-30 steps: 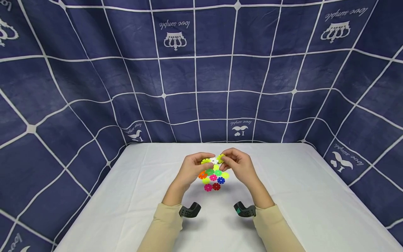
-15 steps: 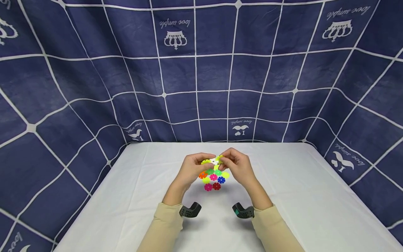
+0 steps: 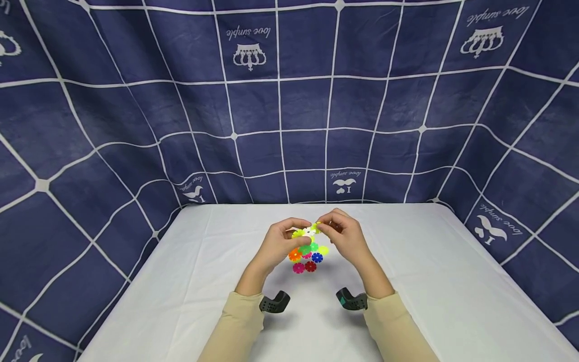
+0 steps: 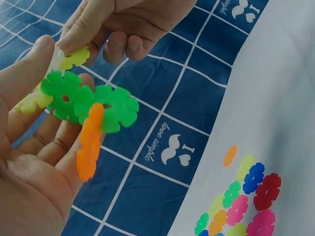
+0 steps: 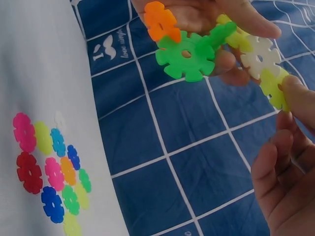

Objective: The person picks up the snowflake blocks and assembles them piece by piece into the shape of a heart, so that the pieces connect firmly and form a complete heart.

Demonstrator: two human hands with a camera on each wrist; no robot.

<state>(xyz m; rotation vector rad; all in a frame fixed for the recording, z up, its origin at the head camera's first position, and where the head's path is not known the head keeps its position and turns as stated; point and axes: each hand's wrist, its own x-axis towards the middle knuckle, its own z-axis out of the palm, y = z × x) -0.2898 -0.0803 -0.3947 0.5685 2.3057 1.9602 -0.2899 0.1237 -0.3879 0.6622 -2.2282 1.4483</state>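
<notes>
Linked plastic snowflake discs hang between my hands above the white table. My left hand grips the chain with thumb and fingers near a yellow snowflake disc. From there one branch carries two green snowflake discs and an orange snowflake disc, seen edge-on in the left wrist view. A white snowflake disc sits between the hands. At its far side my right hand pinches another yellow snowflake disc between thumb and index finger; it overlaps the white disc's edge.
Several loose snowflake discs lie grouped below the hands, among them a red disc, a pink disc and a blue disc. A white cloth covers the table. A navy checked curtain surrounds its back and sides.
The right hand's yellow disc has come closer to the white disc. The left hand has shifted slightly right, and the green and orange discs have tilted and moved a little right.
</notes>
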